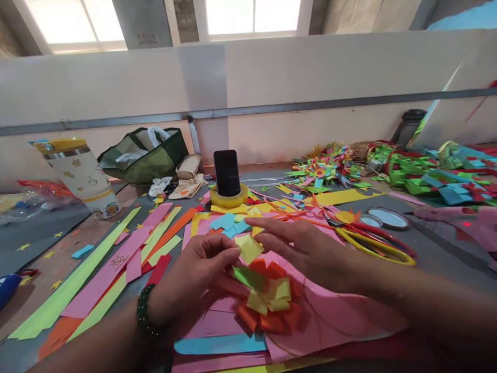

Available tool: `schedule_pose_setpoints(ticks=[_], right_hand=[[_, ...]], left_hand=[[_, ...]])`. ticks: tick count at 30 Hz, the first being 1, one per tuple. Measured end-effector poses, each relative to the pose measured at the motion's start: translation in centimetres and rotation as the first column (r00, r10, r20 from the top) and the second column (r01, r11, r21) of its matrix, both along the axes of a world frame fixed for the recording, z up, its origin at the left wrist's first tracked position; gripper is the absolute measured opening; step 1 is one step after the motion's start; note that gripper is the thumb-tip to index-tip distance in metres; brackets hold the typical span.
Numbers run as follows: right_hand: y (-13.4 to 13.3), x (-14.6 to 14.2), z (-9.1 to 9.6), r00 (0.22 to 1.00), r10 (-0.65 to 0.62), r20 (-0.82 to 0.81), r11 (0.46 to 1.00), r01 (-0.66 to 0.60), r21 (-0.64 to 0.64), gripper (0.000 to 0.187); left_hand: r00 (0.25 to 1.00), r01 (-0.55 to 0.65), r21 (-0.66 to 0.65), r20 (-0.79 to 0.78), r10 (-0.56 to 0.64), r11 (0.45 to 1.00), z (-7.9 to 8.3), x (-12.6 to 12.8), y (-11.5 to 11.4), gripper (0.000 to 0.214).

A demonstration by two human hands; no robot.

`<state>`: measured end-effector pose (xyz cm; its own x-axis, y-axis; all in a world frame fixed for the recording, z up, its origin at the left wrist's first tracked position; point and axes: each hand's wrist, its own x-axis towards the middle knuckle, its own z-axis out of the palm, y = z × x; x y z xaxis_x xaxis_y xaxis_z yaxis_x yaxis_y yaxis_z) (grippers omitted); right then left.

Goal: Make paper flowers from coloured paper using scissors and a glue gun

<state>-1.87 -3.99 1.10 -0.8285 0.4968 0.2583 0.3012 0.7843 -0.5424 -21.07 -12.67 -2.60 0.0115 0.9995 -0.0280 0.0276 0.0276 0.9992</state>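
Observation:
Between thumb and forefinger my left hand (209,256) pinches a small pale yellow paper square (249,249). My right hand (295,246) has its fingers stretched out at the square's right side; I cannot tell whether they touch it. Just below both hands lies a paper flower (256,316) with orange outer loops and yellow inner loops. A green paper piece (248,278) reaches from under my left fingers to the flower. Pink paper sheets (334,316) are spread beneath. Blue paper squares (227,223) lie just beyond my fingertips.
Long paper strips (101,280) lie at left near a tumbler (85,178). A phone (227,173) stands in a yellow tape roll (236,197). Right are scissors (373,246), a pink glue gun (462,223) and paper flower heaps (411,168). A green bag (151,160) sits behind.

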Motion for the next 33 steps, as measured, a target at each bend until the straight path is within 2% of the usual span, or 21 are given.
schedule_pose_setpoints(ticks=[2,4,7,10,16,18,20,22,24,26,28,33], right_hand=[[0.4,0.0,0.3,0.999,0.037,-0.04,0.991,-0.042,-0.129,0.043],[0.7,-0.1,0.2,0.996,0.054,-0.071,0.978,-0.067,-0.196,0.037],[0.8,-0.1,-0.2,0.992,0.01,-0.123,0.982,-0.032,-0.185,0.026],[0.6,-0.1,-0.7,0.981,-0.038,-0.189,0.979,-0.002,-0.206,0.022],[0.3,-0.3,-0.4,0.976,-0.043,-0.215,0.945,-0.03,-0.325,0.02],[0.6,-0.2,-0.2,0.975,-0.039,-0.22,0.911,-0.055,-0.408,0.021],[1.2,0.0,0.0,0.978,-0.039,-0.202,0.848,-0.074,-0.524,0.024],[1.8,0.2,-0.1,0.987,-0.051,-0.15,0.773,-0.056,-0.632,0.025],[2.2,0.4,-0.2,0.995,-0.063,-0.077,0.727,-0.007,-0.687,0.023],[2.3,0.4,-0.3,0.998,-0.062,-0.008,0.729,0.04,-0.683,0.02],[2.1,0.3,-0.4,0.996,-0.058,0.072,0.764,0.091,-0.638,0.019],[1.5,0.2,-0.5,0.983,-0.028,0.183,0.859,0.117,-0.498,0.016]], left_hand=[[1.0,-0.005,0.016,-0.009,0.005,1.0,0.0,0.0,0.0,0.025],[1.0,-0.01,0.014,0.0,0.01,1.0,-0.1,0.0,0.0,0.025],[0.992,-0.065,0.096,-0.103,0.074,0.993,-0.4,0.1,0.0,0.022],[0.964,-0.116,0.172,-0.218,0.153,0.978,-0.5,0.1,0.0,0.019],[0.96,-0.108,0.157,-0.241,0.144,0.982,-0.2,0.3,-0.3,0.02],[0.967,-0.086,0.137,-0.228,0.116,0.987,-0.1,0.3,-0.3,0.02],[0.965,-0.055,0.116,-0.249,0.082,0.992,-0.1,0.3,-0.5,0.02],[0.925,-0.018,0.121,-0.375,0.063,0.992,-0.1,0.3,-0.7,0.017],[0.836,0.043,0.159,-0.547,0.051,0.986,-0.1,0.3,-0.9,0.011],[0.739,0.139,0.196,-0.673,0.03,0.971,-0.2,0.4,-1.1,0.013],[0.67,0.217,0.204,-0.743,0.006,0.955,-0.2,0.5,-1.2,0.02],[0.548,0.28,0.185,-0.836,0.001,0.942,-0.1,0.7,-1.4,0.028]])
